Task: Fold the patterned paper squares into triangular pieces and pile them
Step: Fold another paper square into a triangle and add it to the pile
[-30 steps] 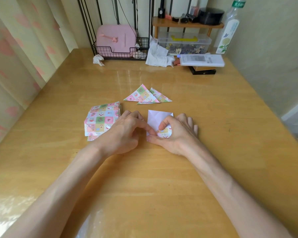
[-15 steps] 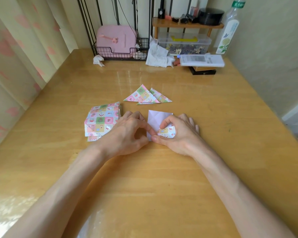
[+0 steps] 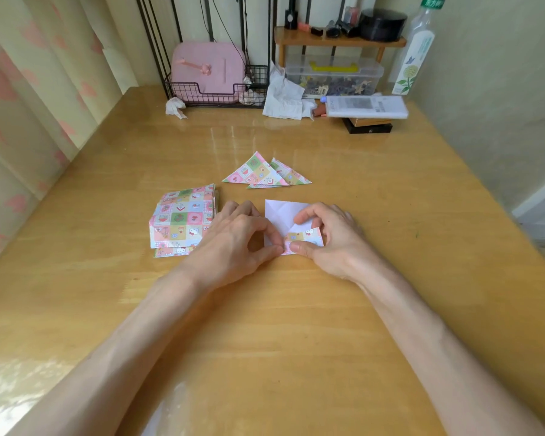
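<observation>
A paper square [image 3: 282,214] lies white side up on the wooden table [image 3: 375,190], its near corner turned over so the pattern shows. My right hand [image 3: 331,237] pinches that folded flap between thumb and forefinger. My left hand [image 3: 236,240] pinches the sheet's near left edge, thumb and forefinger tips meeting beside the right thumb. To the left lies a stack of patterned squares [image 3: 181,220]. Beyond the hands sit two folded patterned triangles [image 3: 265,173], overlapping.
At the table's back stand a wire basket with a pink case [image 3: 208,70], crumpled tissues [image 3: 283,96], a clear storage box [image 3: 334,75], a white flat box [image 3: 365,106], a small wooden shelf [image 3: 337,40] and a bottle [image 3: 414,55]. A curtain hangs on the left.
The right hand has drawn the folded corner farther over the sheet, so more of the patterned flap shows. The left hand has stayed at the near left edge.
</observation>
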Motion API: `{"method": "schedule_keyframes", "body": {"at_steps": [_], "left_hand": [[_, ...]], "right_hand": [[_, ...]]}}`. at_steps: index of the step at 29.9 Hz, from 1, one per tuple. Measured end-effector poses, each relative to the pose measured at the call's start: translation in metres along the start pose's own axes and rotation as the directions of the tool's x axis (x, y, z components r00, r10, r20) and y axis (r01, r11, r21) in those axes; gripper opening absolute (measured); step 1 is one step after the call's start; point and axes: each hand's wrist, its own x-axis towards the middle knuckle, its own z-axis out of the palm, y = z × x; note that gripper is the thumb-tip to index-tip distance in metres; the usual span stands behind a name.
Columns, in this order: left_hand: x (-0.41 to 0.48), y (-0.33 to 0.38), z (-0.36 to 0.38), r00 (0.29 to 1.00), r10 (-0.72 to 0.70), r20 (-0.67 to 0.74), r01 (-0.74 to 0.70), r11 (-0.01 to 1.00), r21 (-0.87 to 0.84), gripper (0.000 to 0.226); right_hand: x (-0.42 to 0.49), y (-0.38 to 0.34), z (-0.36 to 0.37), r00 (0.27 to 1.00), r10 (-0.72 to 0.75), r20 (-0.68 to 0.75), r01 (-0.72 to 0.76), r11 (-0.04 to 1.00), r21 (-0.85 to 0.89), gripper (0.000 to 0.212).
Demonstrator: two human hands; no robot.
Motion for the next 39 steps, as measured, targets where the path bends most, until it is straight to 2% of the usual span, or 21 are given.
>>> {"method": "schedule_keyframes", "body": {"at_steps": [6,11,14,16,18,20,23,27,32,39], "left_hand": [[-0.002,0.001,0.0,0.999,-0.034,-0.013,0.034,0.999,-0.038,0.004],[0.001,0.0,0.001,0.999,-0.031,-0.022,0.03,0.999,-0.022,0.007],[0.001,0.002,0.002,0.999,-0.034,-0.018,0.033,0.998,-0.06,0.01],[0.001,0.003,0.002,0.999,-0.036,-0.015,0.035,0.996,-0.082,0.014],[0.001,0.004,0.002,0.999,-0.04,-0.008,0.039,0.995,-0.093,0.015],[0.0,0.005,0.002,0.999,-0.037,-0.003,0.037,0.994,-0.103,0.017],[0.0,0.005,0.002,0.999,-0.032,-0.007,0.031,0.994,-0.104,0.018],[0.001,0.006,0.008,0.997,-0.053,-0.06,0.046,0.993,-0.106,0.013],[0.004,0.01,0.019,0.982,-0.06,-0.177,0.05,0.997,-0.064,0.033],[0.005,0.006,0.021,0.979,-0.049,-0.197,0.049,0.999,-0.007,0.032]], "right_hand": [[0.001,0.002,0.0,1.0,-0.024,0.008,0.024,1.0,-0.009,0.04],[0.004,0.014,-0.003,0.996,-0.082,0.044,0.075,0.987,0.145,0.036],[0.002,0.019,-0.006,0.988,-0.146,-0.06,0.155,0.966,0.209,0.026],[0.0,0.02,-0.007,0.969,-0.173,-0.177,0.198,0.97,0.137,0.02],[0.0,0.021,-0.007,0.949,-0.205,-0.238,0.21,0.978,-0.004,0.021],[-0.001,0.022,-0.005,0.949,-0.212,-0.234,0.188,0.975,-0.118,0.032],[-0.001,0.026,-0.004,0.962,-0.189,-0.197,0.15,0.969,-0.197,0.049],[0.0,0.028,-0.003,0.975,-0.158,-0.156,0.124,0.97,-0.207,0.056],[0.0,0.027,-0.001,0.982,-0.136,-0.129,0.104,0.968,-0.228,0.061],[-0.001,0.027,-0.002,0.988,-0.105,-0.116,0.08,0.977,-0.2,0.064]]}}
